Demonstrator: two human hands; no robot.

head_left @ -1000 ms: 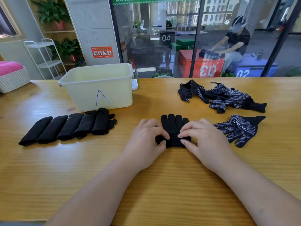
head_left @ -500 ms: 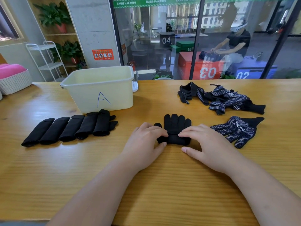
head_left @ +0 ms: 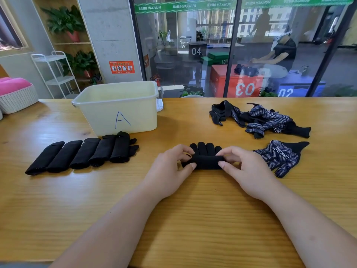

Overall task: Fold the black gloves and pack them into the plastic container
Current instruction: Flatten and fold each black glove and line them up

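Note:
A black glove [head_left: 206,159] lies in the middle of the wooden table, its cuff end rolled up toward its fingertips. My left hand [head_left: 170,171] pinches the roll's left end and my right hand [head_left: 245,169] pinches its right end. A cream plastic container [head_left: 119,107] marked "A" stands at the back left. In front of it lies a row of several folded black gloves [head_left: 83,154]. A flat dotted glove [head_left: 282,156] lies just right of my right hand. Behind it sits a loose heap of gloves [head_left: 258,119].
The table's far edge runs along a glass wall. A white woven basket with a pink cushion [head_left: 16,93] sits at the far left. Bare wood stretches between my arms and the near edge [head_left: 193,219].
The glove's cuff end has been rolled farther toward its fingertips, so less of the glove lies flat. Both hands have moved slightly forward with the roll.

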